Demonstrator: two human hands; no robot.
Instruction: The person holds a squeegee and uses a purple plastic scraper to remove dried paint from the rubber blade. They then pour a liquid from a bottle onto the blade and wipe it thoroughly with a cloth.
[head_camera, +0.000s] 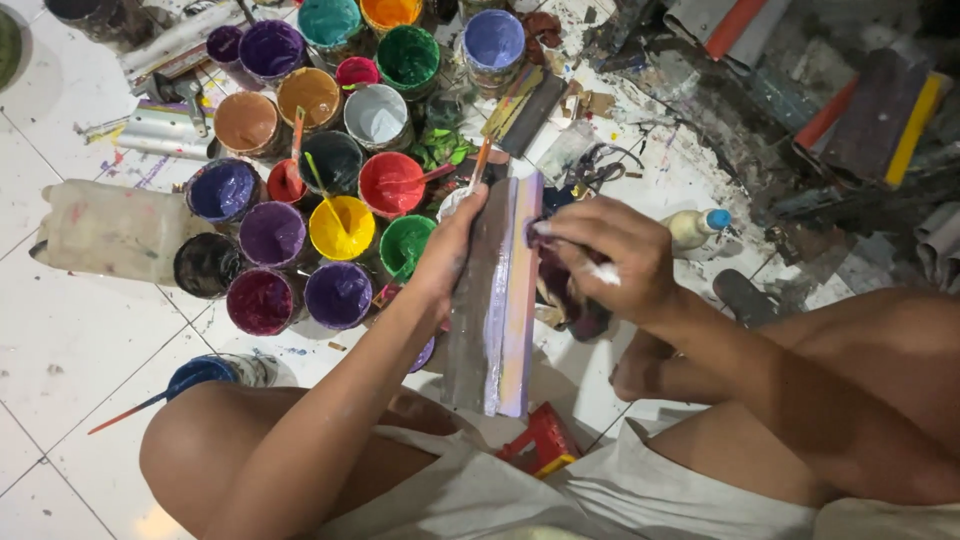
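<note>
Item: long wooden board (500, 300), painted lilac, long axis running away from the person, held upright over the tiled floor (70, 350). Left hand (450, 250) gripped its far left edge; right hand (610, 255), fingers closed on a stained rag (570, 300), pressed its right face. Paint tubs (340, 225) stood left.

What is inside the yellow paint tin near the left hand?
The yellow paint tin holds bright yellow paint, and a thin stick stands in it, leaning up to the left. The stick's lower end is under the paint, so its tip cannot be seen, nor the tin's bottom.
</note>
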